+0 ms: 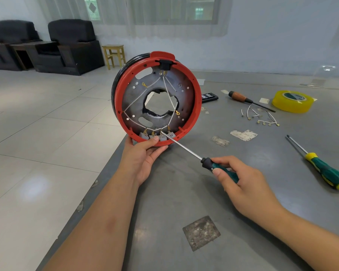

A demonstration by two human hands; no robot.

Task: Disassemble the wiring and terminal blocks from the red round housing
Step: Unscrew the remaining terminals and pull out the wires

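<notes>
The red round housing is standing on edge at the near-left corner of the grey table, its open face turned toward the camera. Because it is resting on a curved rim close to the table edge, it is at risk of rolling or tipping toward the floor if side force from the tool is exceeding the support.

The left hand is cupping the housing from below, fingers curled under the rim and the thumb pressing on the lower lip just beside the terminal blocks. The thumb is lying close to the tool tip; a slip is likely to drive the blade into it.

The right hand is gripping the handle of a green screwdriver, fingers wrapped around it. The long shaft is reaching up and left, with the tip sitting at the row of blocks. Whether the tip is seated in a screw head cannot be told. An angled approach such as this is liable to cam out and round the screw.

The white wires are running across the grey inner plate to the blocks and to the black connector at the top. Pulling them before the screws are loosened is likely to tear the small brass terminals.
</notes>
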